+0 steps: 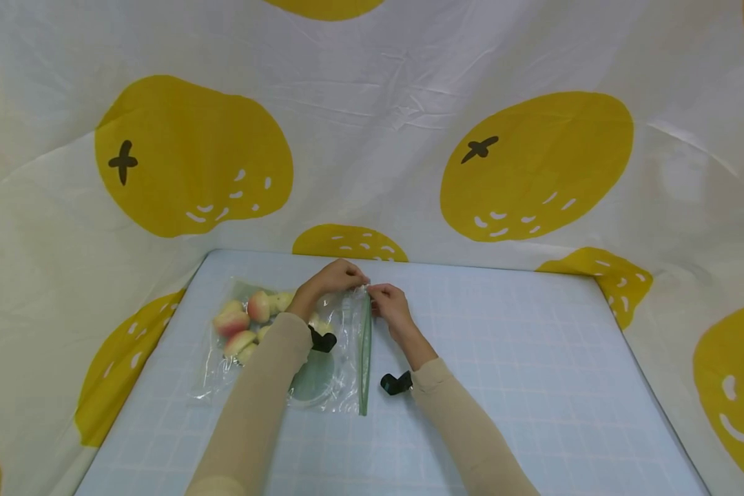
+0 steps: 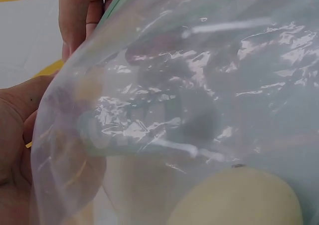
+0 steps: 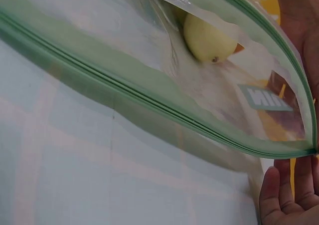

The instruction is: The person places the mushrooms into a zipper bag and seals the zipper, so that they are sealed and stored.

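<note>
A clear zip bag [image 1: 347, 331] with a green zip strip [image 1: 365, 365] lies flat on the table, several pale yellow and reddish fruits [image 1: 259, 306] inside it. My left hand [image 1: 335, 277] reaches over the bag and pinches its far corner, at the zip's end. Just to the right, my right hand [image 1: 392, 310] pinches the same end of the zip. In the right wrist view the green zip edges [image 3: 149, 103] stand apart, with a pale round fruit [image 3: 207, 38] visible beyond them. Clear film covers part of the left hand [image 2: 15, 135] in the left wrist view.
The light blue checked table [image 1: 521, 358] extends right of the bag and in front of it. A white cloth [image 1: 372, 165] printed with large yellow fruits hangs behind the table and along its sides. Dark wrist devices [image 1: 397, 383] sit at both cuffs.
</note>
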`<action>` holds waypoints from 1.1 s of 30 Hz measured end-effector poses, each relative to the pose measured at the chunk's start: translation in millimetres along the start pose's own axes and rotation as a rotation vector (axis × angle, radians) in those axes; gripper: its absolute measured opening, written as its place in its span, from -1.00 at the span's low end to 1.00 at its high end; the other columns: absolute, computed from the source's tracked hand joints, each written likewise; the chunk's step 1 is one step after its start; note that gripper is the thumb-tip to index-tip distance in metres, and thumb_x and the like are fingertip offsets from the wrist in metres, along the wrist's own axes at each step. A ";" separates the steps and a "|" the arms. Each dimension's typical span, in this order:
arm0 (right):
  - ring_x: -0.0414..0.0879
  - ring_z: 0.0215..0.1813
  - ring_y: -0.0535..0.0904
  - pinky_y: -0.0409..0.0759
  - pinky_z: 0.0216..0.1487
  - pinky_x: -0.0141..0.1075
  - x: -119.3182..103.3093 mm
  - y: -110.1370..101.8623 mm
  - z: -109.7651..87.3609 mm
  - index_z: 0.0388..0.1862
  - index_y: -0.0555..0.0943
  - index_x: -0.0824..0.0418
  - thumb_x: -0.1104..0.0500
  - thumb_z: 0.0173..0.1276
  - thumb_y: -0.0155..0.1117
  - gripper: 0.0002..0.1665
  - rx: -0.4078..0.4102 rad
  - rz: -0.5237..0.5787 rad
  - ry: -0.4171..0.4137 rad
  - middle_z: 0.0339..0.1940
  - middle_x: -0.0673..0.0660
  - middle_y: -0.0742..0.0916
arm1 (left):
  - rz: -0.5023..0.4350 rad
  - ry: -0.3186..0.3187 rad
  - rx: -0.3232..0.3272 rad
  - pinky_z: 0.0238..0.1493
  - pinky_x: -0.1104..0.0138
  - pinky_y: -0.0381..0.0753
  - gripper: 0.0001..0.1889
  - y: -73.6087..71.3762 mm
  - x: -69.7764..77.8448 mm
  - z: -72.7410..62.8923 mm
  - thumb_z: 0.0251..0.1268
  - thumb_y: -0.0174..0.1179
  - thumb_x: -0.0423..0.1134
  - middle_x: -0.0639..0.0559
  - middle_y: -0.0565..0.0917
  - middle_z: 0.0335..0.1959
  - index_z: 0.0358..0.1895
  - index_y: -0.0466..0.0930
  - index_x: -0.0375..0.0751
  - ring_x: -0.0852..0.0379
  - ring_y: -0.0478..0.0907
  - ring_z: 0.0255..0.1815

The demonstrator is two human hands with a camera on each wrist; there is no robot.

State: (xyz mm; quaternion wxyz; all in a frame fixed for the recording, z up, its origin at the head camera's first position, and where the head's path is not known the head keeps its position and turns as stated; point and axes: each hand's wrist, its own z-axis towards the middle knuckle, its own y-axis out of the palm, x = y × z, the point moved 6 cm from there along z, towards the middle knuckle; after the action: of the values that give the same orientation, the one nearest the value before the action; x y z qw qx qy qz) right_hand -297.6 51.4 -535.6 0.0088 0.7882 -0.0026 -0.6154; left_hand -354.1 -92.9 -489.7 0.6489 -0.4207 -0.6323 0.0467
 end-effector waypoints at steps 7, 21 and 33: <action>-0.14 -0.35 0.62 0.63 -0.29 -0.31 0.8 -0.5 -2.0 -0.07 0.64 0.38 0.12 0.48 0.26 -0.70 -0.003 0.000 0.002 -0.21 0.15 0.71 | -0.031 0.000 -0.001 -0.38 0.33 0.40 -0.76 1.0 0.0 -0.3 0.46 0.21 -0.16 0.02 0.69 -0.38 -0.16 0.80 -0.25 0.16 0.39 -0.49; -0.14 -0.37 0.61 0.62 -0.31 -0.31 0.6 -0.2 -4.7 -0.07 0.64 0.38 0.11 0.48 0.26 -0.69 -0.018 0.004 0.004 -0.24 0.13 0.71 | -0.087 -0.017 -0.006 -0.43 0.33 0.38 -0.77 1.0 -1.2 -3.1 0.47 0.21 -0.16 0.02 0.56 -0.54 -0.16 0.79 -0.23 0.16 0.31 -0.57; -0.11 -0.33 0.63 0.63 -0.30 -0.31 5.2 -1.2 -11.6 -0.09 0.65 0.36 0.10 0.48 0.26 -0.70 -0.039 -0.037 0.001 -0.24 0.14 0.71 | -0.054 -0.028 0.014 -0.37 0.31 0.44 -0.76 0.8 -1.7 -3.6 0.47 0.20 -0.16 0.02 0.67 -0.37 -0.11 0.78 -0.23 0.14 0.41 -0.46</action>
State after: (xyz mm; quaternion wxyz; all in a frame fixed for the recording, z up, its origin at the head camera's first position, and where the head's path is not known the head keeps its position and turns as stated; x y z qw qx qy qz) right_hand -285.1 52.6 -537.8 0.0129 0.7881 0.0242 -0.6149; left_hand -351.0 -95.2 -490.9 0.6439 -0.3982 -0.6522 0.0392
